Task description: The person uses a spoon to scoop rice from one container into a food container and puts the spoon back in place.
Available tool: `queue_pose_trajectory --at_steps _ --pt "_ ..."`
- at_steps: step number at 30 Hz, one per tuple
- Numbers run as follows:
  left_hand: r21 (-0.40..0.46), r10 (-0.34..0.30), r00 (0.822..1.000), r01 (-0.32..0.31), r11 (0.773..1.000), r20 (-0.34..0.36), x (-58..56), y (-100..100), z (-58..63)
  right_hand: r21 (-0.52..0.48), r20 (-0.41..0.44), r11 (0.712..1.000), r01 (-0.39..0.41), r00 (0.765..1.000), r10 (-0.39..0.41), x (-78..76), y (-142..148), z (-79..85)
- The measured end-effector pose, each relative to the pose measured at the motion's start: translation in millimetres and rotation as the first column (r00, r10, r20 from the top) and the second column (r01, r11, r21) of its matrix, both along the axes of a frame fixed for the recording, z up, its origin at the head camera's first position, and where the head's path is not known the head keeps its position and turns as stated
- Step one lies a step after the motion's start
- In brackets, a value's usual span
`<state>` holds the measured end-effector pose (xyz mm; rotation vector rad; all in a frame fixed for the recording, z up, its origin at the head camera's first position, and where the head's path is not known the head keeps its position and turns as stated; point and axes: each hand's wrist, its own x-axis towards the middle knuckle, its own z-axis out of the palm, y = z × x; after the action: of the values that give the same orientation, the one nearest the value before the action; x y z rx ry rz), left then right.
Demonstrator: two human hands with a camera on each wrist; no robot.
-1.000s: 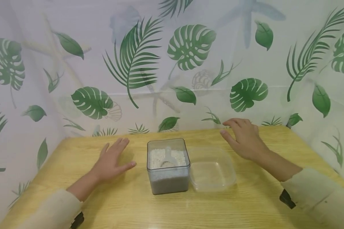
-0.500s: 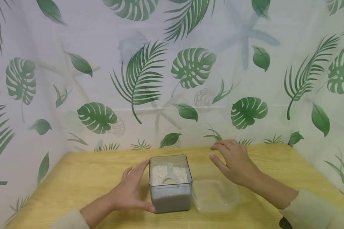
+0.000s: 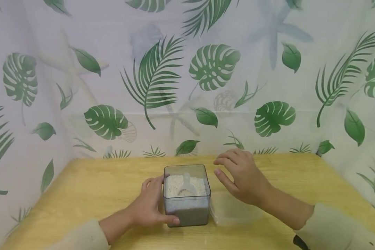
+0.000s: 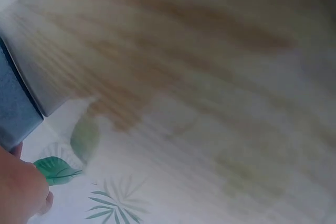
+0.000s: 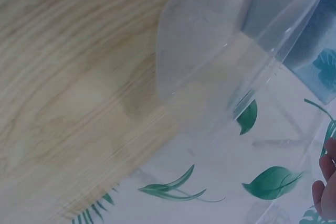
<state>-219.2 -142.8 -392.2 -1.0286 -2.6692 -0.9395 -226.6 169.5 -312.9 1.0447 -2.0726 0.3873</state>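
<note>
A square, grey-tinted clear container (image 3: 188, 214) of white rice-like grains (image 3: 173, 183) stands on the table, with a translucent scoop (image 3: 186, 189) lying on the grains. My left hand (image 3: 147, 207) grips the container's left side, thumb across the front face and fingers along the far part of that side. In the left wrist view only a corner of the container (image 4: 14, 93) shows above that hand (image 4: 20, 190). Above a clear plastic tub (image 3: 234, 212) right of the container, my right hand (image 3: 243, 178) hovers with relaxed, slightly bent fingers, holding nothing. The right wrist view shows the tub (image 5: 205, 40) close up.
The wood-patterned table (image 3: 106, 184) ends at a white cloth backdrop (image 3: 175, 86) printed with green leaves. The tub stands right beside the container.
My left hand has moved right from the bare table to the container and taken hold of it. My right hand has shifted left, nearer the container. The head view has tilted slightly.
</note>
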Motion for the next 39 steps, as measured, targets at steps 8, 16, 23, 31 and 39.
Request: queue_pose_trajectory --at_steps 8,16,23,31,39 --pt "-0.022 0.005 0.999 -0.006 1.0 -0.031 -7.2 -2 -3.8 0.074 -0.029 0.996 -0.052 0.998 0.054 6.0 -24 6.9" --pt "-0.021 -0.003 0.997 0.001 1.0 -0.075 1.5 -8 -8.1 0.171 -0.071 0.98 -0.096 0.991 0.11 14.1 -48 10.1" --pt "0.088 -0.034 0.969 0.057 0.995 -0.246 -2.8 -2 -4.1 0.232 -0.114 0.966 -0.114 0.983 0.143 12.3 -55 13.4" --pt "0.228 0.127 0.934 -0.051 0.972 -0.333 -5.3 8 6.5 0.265 -0.14 0.961 -0.077 0.983 0.118 9.5 -58 12.9" --pt "0.214 0.211 0.911 -0.14 0.967 -0.355 -8.7 10 17.1 0.331 -0.197 0.944 0.011 0.979 0.057 2.6 -67 15.6"
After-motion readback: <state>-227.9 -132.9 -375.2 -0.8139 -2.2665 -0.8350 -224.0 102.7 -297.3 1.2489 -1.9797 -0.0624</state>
